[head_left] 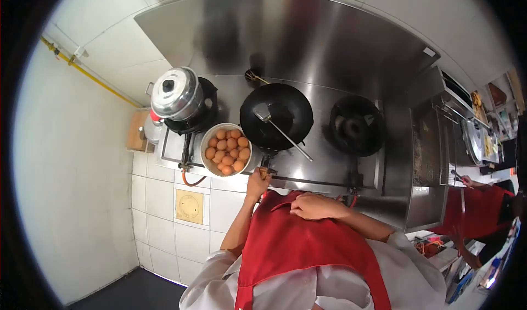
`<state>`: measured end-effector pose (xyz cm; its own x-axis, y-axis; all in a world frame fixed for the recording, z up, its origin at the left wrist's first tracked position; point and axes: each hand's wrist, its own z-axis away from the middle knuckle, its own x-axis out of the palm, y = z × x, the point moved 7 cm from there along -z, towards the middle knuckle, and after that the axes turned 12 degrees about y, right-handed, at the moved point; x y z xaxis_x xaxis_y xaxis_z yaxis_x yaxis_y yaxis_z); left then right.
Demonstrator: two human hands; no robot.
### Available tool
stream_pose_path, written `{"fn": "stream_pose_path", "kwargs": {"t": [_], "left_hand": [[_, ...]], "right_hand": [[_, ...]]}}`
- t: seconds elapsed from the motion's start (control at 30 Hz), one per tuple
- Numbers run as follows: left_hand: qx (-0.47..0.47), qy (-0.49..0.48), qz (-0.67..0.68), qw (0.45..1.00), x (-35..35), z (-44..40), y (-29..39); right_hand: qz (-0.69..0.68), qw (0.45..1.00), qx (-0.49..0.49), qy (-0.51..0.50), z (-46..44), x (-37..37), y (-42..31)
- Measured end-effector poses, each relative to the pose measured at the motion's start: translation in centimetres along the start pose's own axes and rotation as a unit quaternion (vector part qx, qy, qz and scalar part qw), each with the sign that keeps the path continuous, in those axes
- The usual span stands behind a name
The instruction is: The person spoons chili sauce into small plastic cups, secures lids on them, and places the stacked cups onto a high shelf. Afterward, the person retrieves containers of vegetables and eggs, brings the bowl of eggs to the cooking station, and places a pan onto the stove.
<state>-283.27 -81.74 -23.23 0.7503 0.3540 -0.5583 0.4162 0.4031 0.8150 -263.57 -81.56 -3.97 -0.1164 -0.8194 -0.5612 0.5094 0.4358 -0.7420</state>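
Note:
At the stove's front edge, my left hand (257, 185) is closed around a short brown handle (264, 172). It lies just below the black wok (296, 104); whether it belongs to the wok or to the burner I cannot tell. A metal spatula (288, 133) rests in the wok, its long handle leaning out over the near right rim. Against the red apron (307, 244) lies my right hand (314, 206), fingers lightly bent and nothing visible in them. Left of the wok, close to my left hand, stands a white bowl (203, 148) full of brown eggs (227, 151).
A lidded metal pot (177, 95) sits on the left burner, and a black burner (357, 125) is at the right. Behind the wok stands a dark holder (252, 75) with sticks. A fryer basket (447, 140) is farther right, near another person in a red apron (475, 211).

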Motion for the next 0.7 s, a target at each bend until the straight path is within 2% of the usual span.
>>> {"fn": "stream_pose_path", "kwargs": {"t": [0.1,0.13,0.23,0.27,0.3,0.4,0.5,0.53,0.63,0.67,0.7], "left_hand": [[-0.049,-0.03,-0.011,0.998,0.0,0.4,0.1],[-0.052,-0.033,-0.003,0.998,0.0,0.5,0.2],[-0.058,-0.055,0.026,0.996,0.6,0.2,-0.8],[-0.064,-0.06,0.028,0.996,0.7,0.1,-0.8],[-0.062,-0.065,0.029,0.996,0.8,-0.3,-0.8],[-0.06,-0.086,0.017,0.994,1.4,-1.0,-1.8],[-0.067,-0.096,0.016,0.993,1.1,-0.6,-1.1],[-0.045,-0.093,0.027,0.994,1.3,-0.5,-1.6],[-0.105,-0.137,0.04,0.984,0.1,0.1,0.0],[-0.04,-0.132,0.048,0.989,1.3,-0.7,-2.5],[-0.034,-0.14,0.04,0.989,1.3,-0.6,-2.6]], "right_hand": [[0.065,0.997,-0.035,-0.013,-0.5,5.9,4.9],[0.026,0.996,0.063,-0.055,-0.5,4.8,3.8],[-0.009,0.994,-0.062,-0.087,-2.3,9.3,6.0],[-0.08,0.987,0.044,-0.135,-3.2,10.8,7.6],[-0.082,0.99,0.049,-0.106,-4.1,11.8,9.3],[-0.007,0.993,0.01,0.118,-5.6,14.7,14.5],[0.202,0.972,-0.119,0.011,-8.1,24.1,21.6],[0.025,0.998,0.042,-0.037,-6.6,21.5,19.9],[0.053,0.991,0.015,-0.12,-3.3,6.1,0.5],[-0.018,0.995,-0.076,-0.059,-2.9,4.0,-3.4],[-0.136,0.985,-0.094,-0.044,-1.8,-0.6,-9.7]]}}
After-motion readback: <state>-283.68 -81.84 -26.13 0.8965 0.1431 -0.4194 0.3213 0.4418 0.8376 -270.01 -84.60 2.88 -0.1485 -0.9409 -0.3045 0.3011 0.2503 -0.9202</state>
